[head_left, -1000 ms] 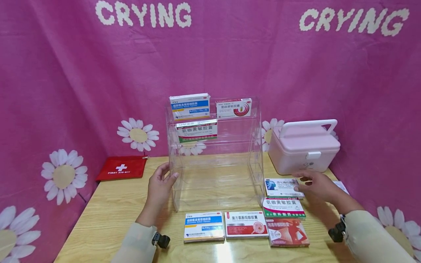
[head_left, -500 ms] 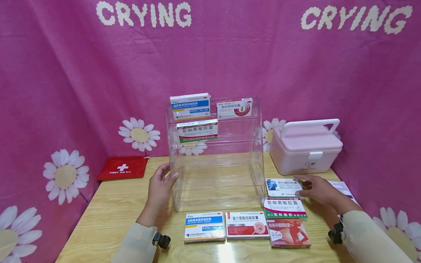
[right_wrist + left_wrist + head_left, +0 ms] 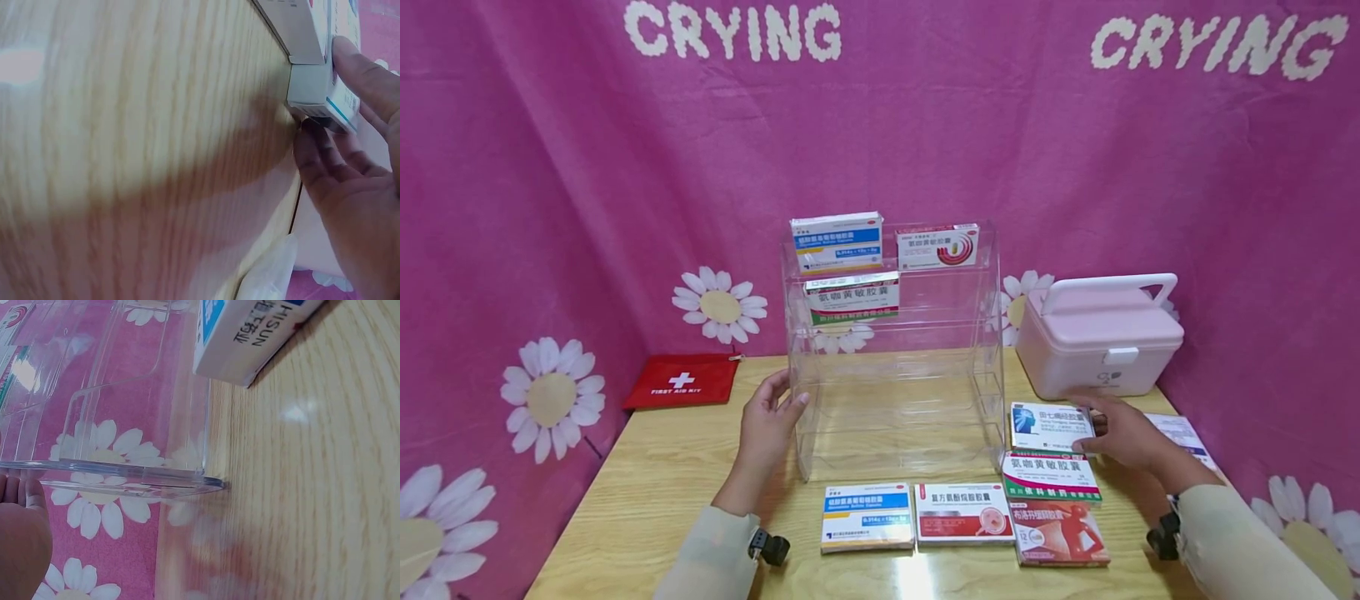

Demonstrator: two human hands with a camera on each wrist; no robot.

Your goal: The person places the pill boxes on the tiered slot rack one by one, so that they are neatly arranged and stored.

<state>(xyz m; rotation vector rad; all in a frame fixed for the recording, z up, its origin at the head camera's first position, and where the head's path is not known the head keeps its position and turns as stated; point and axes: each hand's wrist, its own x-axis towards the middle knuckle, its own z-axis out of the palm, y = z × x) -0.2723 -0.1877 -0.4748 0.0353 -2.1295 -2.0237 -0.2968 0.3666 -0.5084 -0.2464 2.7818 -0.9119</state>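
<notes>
From the head view, a person's left hand (image 3: 769,425) is resting at the left side of a clear tiered rack (image 3: 947,292), its thumb and fingers parted and relaxed. The right hand (image 3: 1123,433) is pinching the right end of a white box with a blue picture (image 3: 1048,425). That box is lying right of the rack, printed face up, between a green-and-white box (image 3: 1051,477) and a pink case (image 3: 1101,350).

In the left wrist view, the fingers are showing beside the rack's side; how firmly they are pressing, I cannot tell.

In the right wrist view, the thumb is lying on the box's printed face, the fingers are curving round its end, and a teal stripe is edging it.
</notes>
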